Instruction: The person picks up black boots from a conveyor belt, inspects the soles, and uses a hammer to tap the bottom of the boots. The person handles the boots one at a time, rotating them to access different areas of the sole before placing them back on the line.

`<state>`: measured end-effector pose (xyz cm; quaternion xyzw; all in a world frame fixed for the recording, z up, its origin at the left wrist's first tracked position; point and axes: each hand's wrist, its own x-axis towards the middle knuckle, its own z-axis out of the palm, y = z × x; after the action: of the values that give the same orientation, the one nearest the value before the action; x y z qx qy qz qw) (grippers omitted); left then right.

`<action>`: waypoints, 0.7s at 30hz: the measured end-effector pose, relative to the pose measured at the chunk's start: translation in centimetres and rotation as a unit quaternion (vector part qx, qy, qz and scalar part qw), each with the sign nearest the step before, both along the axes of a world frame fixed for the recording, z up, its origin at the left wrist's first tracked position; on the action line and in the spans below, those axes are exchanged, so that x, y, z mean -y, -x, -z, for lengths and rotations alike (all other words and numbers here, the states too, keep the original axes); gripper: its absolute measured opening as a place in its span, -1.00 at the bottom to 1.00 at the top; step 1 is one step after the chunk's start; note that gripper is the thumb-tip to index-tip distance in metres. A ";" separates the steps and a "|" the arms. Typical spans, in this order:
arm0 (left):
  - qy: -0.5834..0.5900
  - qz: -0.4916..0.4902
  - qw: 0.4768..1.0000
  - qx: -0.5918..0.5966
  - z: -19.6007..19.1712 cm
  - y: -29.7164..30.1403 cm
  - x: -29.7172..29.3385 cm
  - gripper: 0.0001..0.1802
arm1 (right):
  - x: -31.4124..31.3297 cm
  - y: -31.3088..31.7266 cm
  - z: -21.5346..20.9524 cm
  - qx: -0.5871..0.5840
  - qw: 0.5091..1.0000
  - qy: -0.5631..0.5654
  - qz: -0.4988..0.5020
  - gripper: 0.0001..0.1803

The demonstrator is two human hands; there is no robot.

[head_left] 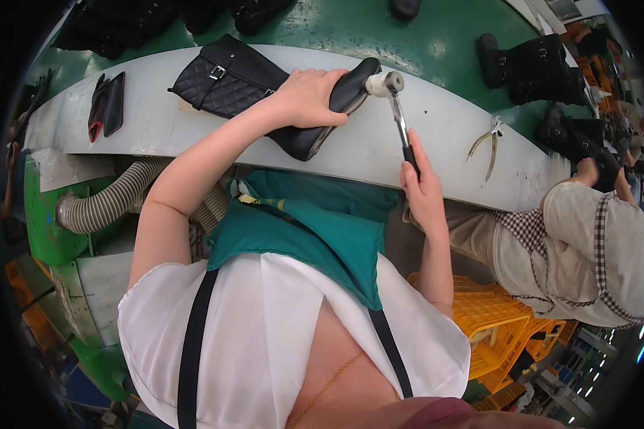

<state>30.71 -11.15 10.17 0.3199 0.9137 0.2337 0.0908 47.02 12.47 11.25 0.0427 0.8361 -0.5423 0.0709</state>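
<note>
A black boot (293, 139) with a quilted, buckled shaft lies on its side on the white workbench (265, 61). My left hand (309, 96) grips it around the foot, thumb toward the sole edge and fingers over the upper. In my right hand (423, 184) is a hammer (397, 107), held by its dark handle. Its pale, rounded head is at the boot's toe and seems to touch it. Pincers (485, 146) lie spread on the bench, right of the hammer.
Two dark, flat pieces (113, 104) lie at the bench's left end. More black boots (529, 68) stand beyond on the green floor (436, 32). A co-worker (579, 243) is close on my right, by yellow crates (494, 322). At left is a green machine (46, 214) with a ribbed hose (114, 196).
</note>
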 end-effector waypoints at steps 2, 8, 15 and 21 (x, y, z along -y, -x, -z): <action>0.000 -0.002 1.000 -0.003 0.4 0.0 0.1 -0.08 | 0.1 -0.1 -1.5 -0.076 0.996 0.027 0.039 -0.43; -0.016 0.009 1.000 -0.011 0.2 -0.1 -0.2 -0.09 | 1.5 -0.9 0.8 -0.033 0.986 -0.164 -0.026 -0.40; 0.005 0.005 1.000 0.008 0.0 -0.6 0.1 -0.09 | -0.7 -1.1 -0.6 -0.197 0.974 -0.049 0.103 -0.42; 0.007 0.006 1.000 0.004 -0.1 0.0 -0.2 -0.09 | 1.1 -0.4 1.7 -0.056 0.981 -0.179 -0.047 -0.43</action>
<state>30.67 -10.99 10.25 0.3238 0.9130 0.2279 0.0981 47.42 11.34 9.60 -0.0151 0.9232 -0.3818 0.0410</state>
